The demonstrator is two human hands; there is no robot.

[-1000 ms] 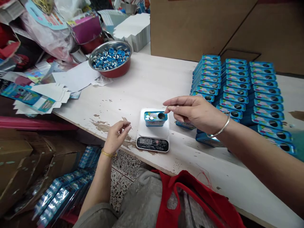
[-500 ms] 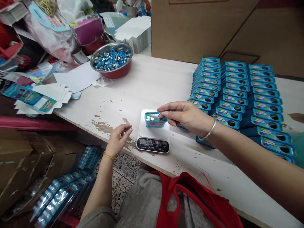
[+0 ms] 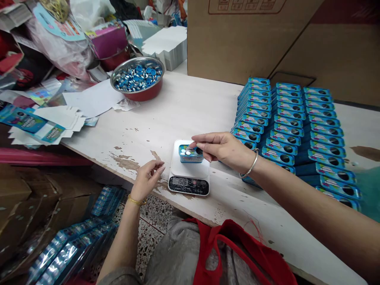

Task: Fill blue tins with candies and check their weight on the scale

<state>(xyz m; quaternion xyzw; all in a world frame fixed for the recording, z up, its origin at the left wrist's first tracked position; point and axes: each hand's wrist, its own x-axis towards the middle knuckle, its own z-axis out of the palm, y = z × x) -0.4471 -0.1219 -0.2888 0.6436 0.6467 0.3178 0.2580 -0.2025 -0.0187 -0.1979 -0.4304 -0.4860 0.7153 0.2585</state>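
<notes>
A blue tin (image 3: 190, 159) stands on the white plate of a small digital scale (image 3: 190, 170), with a few white round pieces on its top. The scale's display reads about 1526. My right hand (image 3: 219, 147) is over the tin's right end, thumb and forefinger close together; whatever they pinch, if anything, is too small to make out. To the left of the scale, my left hand (image 3: 149, 177) hovers near the table's front edge, fingers curled, thumb near the forefinger. Whether it holds something small cannot be seen.
Rows of blue tins (image 3: 285, 134) fill the table's right side. A metal bowl (image 3: 145, 95) of blue and silver caps stands at the back left, near white cartons (image 3: 170, 43) and papers (image 3: 95, 97). A large cardboard box (image 3: 237, 47) stands behind.
The view has shifted slightly, so the table's things sit a little lower and further left. My right hand's fingers have lifted slightly from the tin's top. The display reads the same.
</notes>
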